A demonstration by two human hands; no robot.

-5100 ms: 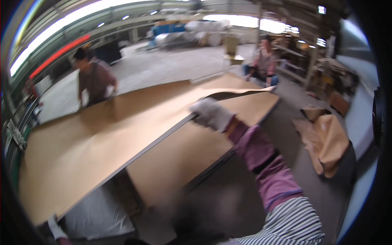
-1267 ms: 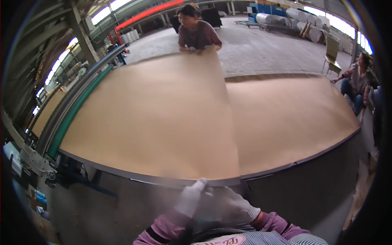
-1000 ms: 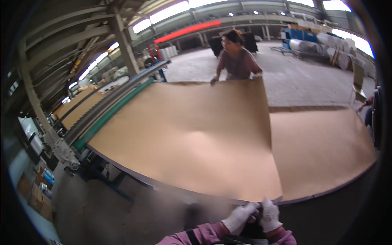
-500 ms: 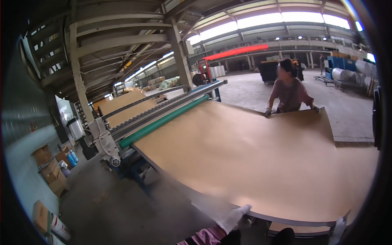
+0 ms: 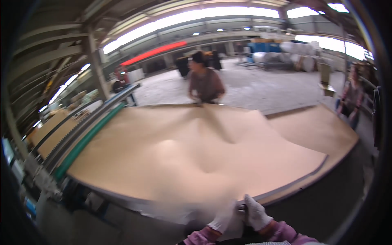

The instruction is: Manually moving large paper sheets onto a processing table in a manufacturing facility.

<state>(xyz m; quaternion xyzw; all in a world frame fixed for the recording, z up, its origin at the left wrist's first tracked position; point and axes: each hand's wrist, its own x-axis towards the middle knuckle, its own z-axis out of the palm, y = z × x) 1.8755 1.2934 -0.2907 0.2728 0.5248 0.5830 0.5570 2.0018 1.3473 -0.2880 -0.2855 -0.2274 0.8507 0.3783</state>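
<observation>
Roller (image 5: 89, 141) at left end of top sheet (image 5: 261, 157); second sheet (image 5: 322, 127) beneath it, extending out right; co-worker (image 5: 205, 83) behind its far edge; left hand (image 5: 224, 216) and right hand (image 5: 257, 214) at its near edge.

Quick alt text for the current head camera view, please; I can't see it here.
White-gloved left hand and right hand sit close together at the near edge of a large, rippled tan sheet, partly overlapping another tan sheet at right. A co-worker is at the far edge; a green roller lies left.
</observation>
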